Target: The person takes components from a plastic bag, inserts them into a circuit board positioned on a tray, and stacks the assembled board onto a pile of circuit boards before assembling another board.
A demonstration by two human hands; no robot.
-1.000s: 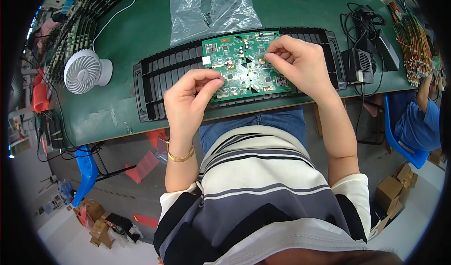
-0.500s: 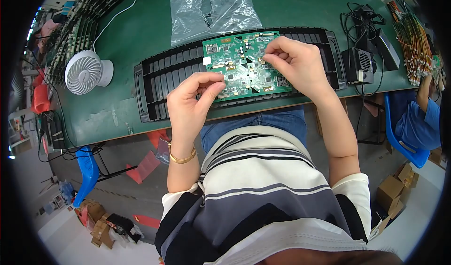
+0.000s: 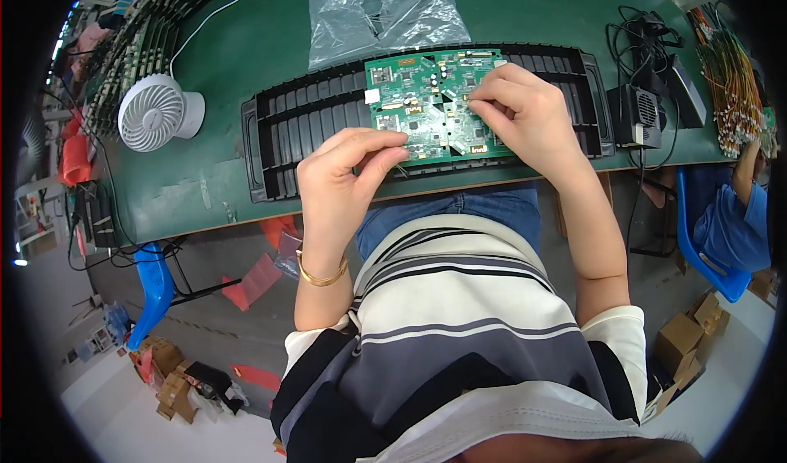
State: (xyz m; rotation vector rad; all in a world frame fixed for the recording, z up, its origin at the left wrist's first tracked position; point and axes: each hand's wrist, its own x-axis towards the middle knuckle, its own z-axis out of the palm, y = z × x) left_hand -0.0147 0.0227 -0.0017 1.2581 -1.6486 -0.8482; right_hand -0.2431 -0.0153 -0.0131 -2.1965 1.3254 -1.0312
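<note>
A green circuit board panel (image 3: 434, 106), crowded with small parts, lies across a black slotted tray (image 3: 307, 127). At its lower left edge is my left hand (image 3: 348, 164), thumb and index finger curled toward each other. Thin dark bits show just under that thumb, too small to name. My right hand (image 3: 529, 114) is over the board's right side, with its thumb and fingertips pinched together close to the surface. Whatever those fingertips hold, if anything, is hidden.
A clear plastic bag (image 3: 385, 16) lies behind the tray. To the left stands a white fan (image 3: 156, 114) near racked circuit boards (image 3: 152, 53). At right are a black power unit (image 3: 635, 114), cables and a wire bundle (image 3: 730, 94). A person in blue (image 3: 734, 225) sits far right.
The view has shifted slightly, so the scene sits a little further right. Both hands stay at the board; thin dark bits now show under my left thumb.
</note>
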